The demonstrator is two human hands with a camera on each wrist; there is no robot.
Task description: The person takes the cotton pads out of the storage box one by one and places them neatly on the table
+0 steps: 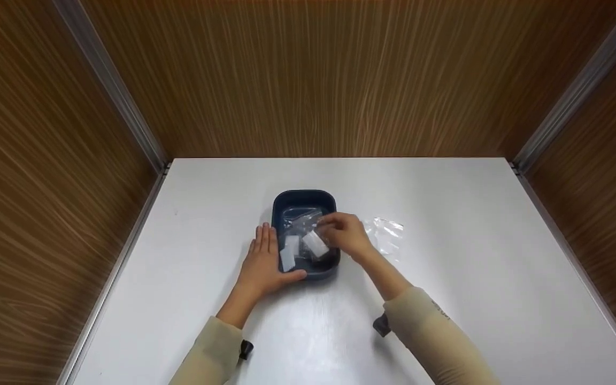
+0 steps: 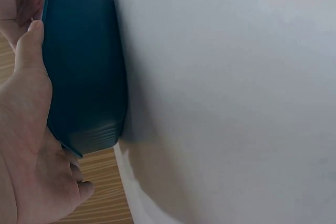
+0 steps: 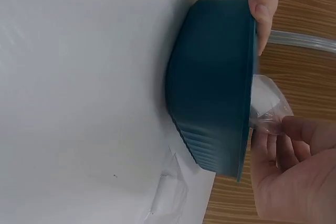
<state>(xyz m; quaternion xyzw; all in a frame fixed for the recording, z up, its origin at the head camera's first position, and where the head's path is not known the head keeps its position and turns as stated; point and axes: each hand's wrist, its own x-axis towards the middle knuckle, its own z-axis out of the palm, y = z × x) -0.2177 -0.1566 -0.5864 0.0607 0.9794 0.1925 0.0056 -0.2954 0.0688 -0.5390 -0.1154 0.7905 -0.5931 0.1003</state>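
A dark blue-green plastic bin stands on the white table. My left hand rests along its left side, fingers straight and thumb over the near rim. In the left wrist view, this hand lies against the bin's rim. My right hand is over the bin's right rim. Its thumb and fingers pinch a clear plastic bag with a white piece in it. More white pieces and clear plastic lie inside the bin, partly covered by the bag.
Another clear plastic bag lies on the table right of the bin, partly behind the right hand. Wood-grain panels wall the table at the back and both sides. A dark band shows at the right sleeve.
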